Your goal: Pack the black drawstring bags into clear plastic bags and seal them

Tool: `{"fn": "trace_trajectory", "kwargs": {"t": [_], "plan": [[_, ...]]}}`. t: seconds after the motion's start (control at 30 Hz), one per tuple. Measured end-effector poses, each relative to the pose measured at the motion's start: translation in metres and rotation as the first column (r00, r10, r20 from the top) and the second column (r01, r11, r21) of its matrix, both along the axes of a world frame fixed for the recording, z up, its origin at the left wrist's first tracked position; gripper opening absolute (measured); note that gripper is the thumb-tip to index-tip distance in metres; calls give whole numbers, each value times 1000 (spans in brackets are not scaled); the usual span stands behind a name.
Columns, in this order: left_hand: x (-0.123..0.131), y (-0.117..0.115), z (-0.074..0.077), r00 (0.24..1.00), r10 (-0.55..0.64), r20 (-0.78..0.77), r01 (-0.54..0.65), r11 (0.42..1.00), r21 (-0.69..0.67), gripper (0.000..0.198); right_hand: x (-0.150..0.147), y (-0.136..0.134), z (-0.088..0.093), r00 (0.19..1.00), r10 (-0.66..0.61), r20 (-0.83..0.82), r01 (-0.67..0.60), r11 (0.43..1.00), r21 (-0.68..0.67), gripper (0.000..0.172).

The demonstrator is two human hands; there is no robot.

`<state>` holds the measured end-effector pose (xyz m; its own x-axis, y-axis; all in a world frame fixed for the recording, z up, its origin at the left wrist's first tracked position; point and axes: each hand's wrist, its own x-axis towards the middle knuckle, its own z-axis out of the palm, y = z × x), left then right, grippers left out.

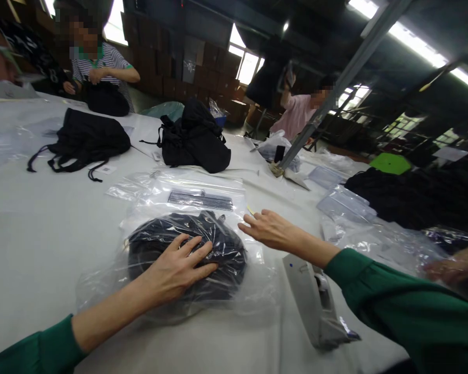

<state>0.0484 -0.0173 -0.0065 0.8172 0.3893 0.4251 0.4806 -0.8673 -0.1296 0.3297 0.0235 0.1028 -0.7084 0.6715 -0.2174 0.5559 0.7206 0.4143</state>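
My left hand lies with its fingers spread on a clear plastic bag that has a block of dark print near its top. Inside the bag is a folded black fabric item, probably a backpack. Over the bag's right edge, my right hand has its fingers curled together. A small yellow strip shows at its fingertips; what it is cannot be made out. Just below my right forearm stands a grey tape dispenser.
Two black backpacks lie farther back on the white table. Clear plastic bags and a dark fabric pile are at right. A slanted metal post rises behind. Other people work across the table; another person's hand is at right.
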Motion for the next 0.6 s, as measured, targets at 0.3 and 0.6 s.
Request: {"fn": "trace_trajectory", "kwargs": {"t": [0.3, 0.6], "plan": [[0, 1, 12, 1000, -4, -21, 2, 997, -81, 61, -35, -47, -29, 654, -210, -727, -46, 948, -316, 88], [-4, 5, 7, 997, -11, 78, 18, 996, -86, 48, -40, -34, -44, 296, -546, -784, -26, 816, -578, 12]]}}
